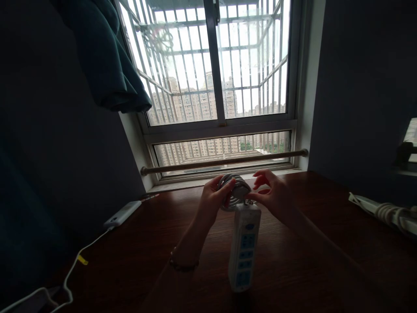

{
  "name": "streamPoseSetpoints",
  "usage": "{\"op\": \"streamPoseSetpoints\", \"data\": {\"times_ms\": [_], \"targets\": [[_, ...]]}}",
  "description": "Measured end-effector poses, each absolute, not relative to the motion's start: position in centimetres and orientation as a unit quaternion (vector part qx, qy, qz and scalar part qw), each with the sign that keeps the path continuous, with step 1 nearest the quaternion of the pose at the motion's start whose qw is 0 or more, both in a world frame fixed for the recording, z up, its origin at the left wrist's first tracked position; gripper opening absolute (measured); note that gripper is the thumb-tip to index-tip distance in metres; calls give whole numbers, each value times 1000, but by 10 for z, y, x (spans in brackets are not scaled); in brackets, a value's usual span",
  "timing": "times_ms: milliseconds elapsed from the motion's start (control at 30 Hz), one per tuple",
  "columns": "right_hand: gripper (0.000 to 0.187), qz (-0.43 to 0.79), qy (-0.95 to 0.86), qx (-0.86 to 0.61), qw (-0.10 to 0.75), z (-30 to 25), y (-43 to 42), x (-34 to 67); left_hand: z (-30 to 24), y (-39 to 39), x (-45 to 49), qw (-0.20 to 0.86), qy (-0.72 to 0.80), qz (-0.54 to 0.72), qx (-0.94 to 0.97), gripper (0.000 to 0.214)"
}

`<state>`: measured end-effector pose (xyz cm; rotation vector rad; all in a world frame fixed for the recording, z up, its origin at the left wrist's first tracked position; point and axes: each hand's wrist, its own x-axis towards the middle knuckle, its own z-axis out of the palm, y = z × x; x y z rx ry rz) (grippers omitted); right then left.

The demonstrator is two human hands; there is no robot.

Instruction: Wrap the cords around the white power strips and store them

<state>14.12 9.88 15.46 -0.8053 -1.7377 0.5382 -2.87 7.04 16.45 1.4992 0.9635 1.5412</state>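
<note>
A white power strip (245, 248) with blue socket faces lies on the dark wooden surface, its long side running toward me. At its far end is a coil of grey cable (233, 204), with a round greyish piece, perhaps the plug (240, 192), at its right side. My left hand (213, 198) is closed around the coil's left side, thumb across the front. On the other side is my right hand (272, 195), fingers curved and apart from the thumb. Its thumb tip meets the right edge of the coil, and nothing shows between the fingers.
Another white power strip (124, 214) with a white cord (70, 274) lies on the left. At the right edge, a pale cable (391, 214) is wrapped around a white strip. Behind the surface stand a window rail (224, 161) and a barred window; a curtain (114, 65) hangs upper left.
</note>
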Motion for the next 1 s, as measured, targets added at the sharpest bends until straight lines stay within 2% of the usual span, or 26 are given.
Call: {"op": "streamPoseSetpoints", "data": {"times_ms": [100, 300, 667, 1000], "targets": [[58, 217, -754, -324, 529, 154, 100, 142, 166, 69, -28, 370, 387, 596, 598, 26], [64, 241, -832, -267, 423, 151, 96, 142, 167, 68, -26, 358, 414, 553, 628, 28], [40, 140, -837, -311, 427, 146, 92, 135, 162, 72, -26, 286, 417, 523, 686, 30], [27, 54, -803, -379, 457, 132, 102, 128, 165, 58, -21, 218, 407, 424, 779, 33]]}}
